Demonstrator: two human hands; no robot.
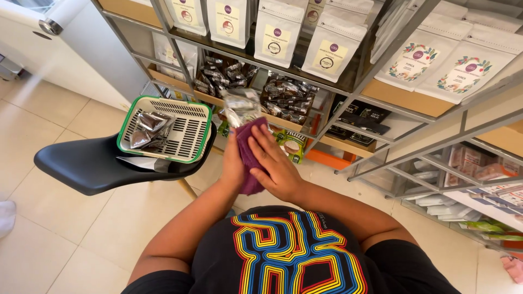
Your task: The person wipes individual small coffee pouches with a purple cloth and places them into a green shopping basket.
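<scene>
My left hand holds a silver foil packet upright in front of me. My right hand presses a purple cloth against the lower part of that packet, fingers spread over the cloth. Left of my hands, a white basket with a green rim sits on a black chair and holds a few more silver foil packets.
A metal shelf rack stands ahead with white pouches on top, dark foil packets in cardboard trays below, and black boxes. Lower shelves at right hold more packets. Tiled floor lies all around the chair.
</scene>
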